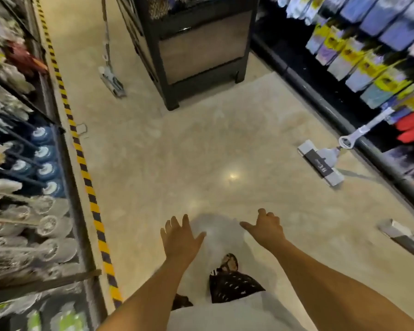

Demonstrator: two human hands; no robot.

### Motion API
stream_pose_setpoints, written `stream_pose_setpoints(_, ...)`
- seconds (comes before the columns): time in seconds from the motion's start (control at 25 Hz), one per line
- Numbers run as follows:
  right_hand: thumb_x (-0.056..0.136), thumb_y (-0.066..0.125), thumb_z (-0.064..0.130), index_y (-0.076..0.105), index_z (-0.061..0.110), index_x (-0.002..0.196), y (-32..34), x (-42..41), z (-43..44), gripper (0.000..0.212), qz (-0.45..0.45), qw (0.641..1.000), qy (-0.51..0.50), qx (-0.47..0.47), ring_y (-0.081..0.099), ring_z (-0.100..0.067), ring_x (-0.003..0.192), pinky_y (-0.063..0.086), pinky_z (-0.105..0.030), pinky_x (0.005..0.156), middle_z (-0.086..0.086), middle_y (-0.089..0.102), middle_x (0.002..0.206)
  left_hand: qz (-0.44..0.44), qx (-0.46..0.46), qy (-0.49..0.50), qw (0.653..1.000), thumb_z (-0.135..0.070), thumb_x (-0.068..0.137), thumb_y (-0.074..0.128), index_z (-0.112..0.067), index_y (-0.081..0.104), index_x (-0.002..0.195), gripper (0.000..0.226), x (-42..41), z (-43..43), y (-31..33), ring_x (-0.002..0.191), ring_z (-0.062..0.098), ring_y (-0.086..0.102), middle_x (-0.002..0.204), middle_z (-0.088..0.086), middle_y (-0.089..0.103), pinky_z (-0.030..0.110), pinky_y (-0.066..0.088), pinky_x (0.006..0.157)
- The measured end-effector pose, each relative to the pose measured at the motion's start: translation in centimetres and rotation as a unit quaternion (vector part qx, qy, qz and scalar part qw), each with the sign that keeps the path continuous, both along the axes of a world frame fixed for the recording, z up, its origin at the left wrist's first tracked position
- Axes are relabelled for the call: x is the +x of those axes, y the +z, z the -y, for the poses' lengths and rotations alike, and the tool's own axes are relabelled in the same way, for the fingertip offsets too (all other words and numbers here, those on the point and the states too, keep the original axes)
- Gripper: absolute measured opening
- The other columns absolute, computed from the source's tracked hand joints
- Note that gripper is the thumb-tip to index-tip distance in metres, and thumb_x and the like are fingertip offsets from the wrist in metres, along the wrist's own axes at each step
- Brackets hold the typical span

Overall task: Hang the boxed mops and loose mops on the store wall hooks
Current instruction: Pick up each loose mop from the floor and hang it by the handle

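My hands hang empty at lower centre: left hand (pixel 180 237) spread, right hand (pixel 266 229) loosely curled. The mop (pixel 320 162) sits at mid right, head on the floor (pixel 201 139), handle slanting up-right toward the shelf (pixel 380 158) — nearer my right hand, so I'd reach with that.

Legible markings: one. The dark band (pixel 319 164) across the head of the loose mop (pixel 330 154) lying on the floor (pixel 201 139) carries large white characters that appear to read "PVC", rotated relative to the view. A smaller line beside them is too small to read. Printing on the yellow-topped packages (pixel 359 60) at right is blurred and illegible.
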State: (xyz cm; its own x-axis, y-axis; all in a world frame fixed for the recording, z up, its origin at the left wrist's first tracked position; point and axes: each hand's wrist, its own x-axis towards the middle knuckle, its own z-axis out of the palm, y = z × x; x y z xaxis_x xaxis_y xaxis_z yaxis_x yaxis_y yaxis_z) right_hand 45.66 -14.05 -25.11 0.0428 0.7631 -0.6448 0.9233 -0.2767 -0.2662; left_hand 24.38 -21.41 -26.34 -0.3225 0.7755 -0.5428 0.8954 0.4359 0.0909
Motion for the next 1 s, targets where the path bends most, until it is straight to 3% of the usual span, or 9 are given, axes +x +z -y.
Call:
stream_pose_setpoints(0.36,0.089,0.054,0.061,0.033,0.006,0.143,-1.2,9.6,-0.2,0.08,-0.018,0.985,-0.171,-0.034,0.041,-0.035,0.129,0.042,-0.041,0.099,-0.018,0.045,0.137,0.002,-0.007,-0.17,0.985,-0.067,0.09,0.039,-0.02,0.025,0.15,0.078,9.5,-10.7,0.3,0.142,0.031,0.025,0.154,0.015,0.028,0.041,0.019,0.117)
stream_pose_setpoints(0.48,0.089,0.053,0.061,0.03,0.007,0.145,-1.7,12.3,-2.2,0.081,0.001,0.978,-0.204,-0.045,0.04,-0.035,0.13,0.042,-0.043,0.1,-0.018,0.044,0.138,0.002,-0.006,-0.224,0.975,-0.07,0.089,0.037,-0.021,0.02,0.152,0.081,12.3,-15.4,-0.3,0.143,0.033,0.025,0.155,0.016,0.027,0.043,0.02,0.118)
stream_pose_setpoints(0.76,0.085,0.054,0.066,0.03,0.008,0.147,-1.8,16.8,-15.1,0.088,-0.006,0.953,-0.302,-0.041,0.043,-0.035,0.13,0.043,-0.041,0.102,-0.018,0.045,0.14,-0.005,0.009,-0.305,0.952,-0.07,0.089,0.039,-0.017,0.023,0.151,0.083,17.7,-32.0,-1.4,0.137,0.032,0.034,0.15,0.015,0.036,0.042,0.028,0.113)
stream_pose_setpoints(1.0,0.086,0.059,0.061,0.029,0.01,0.149,0.1,17.9,-27.9,0.087,-0.08,0.929,-0.36,0.018,0.037,-0.034,0.135,0.038,-0.04,0.108,-0.018,0.041,0.145,-0.033,0.016,-0.325,0.945,-0.072,0.087,0.039,-0.016,0.03,0.147,0.083,19.6,-45.4,-0.6,0.13,0.03,0.042,0.141,0.014,0.045,0.041,0.035,0.108)
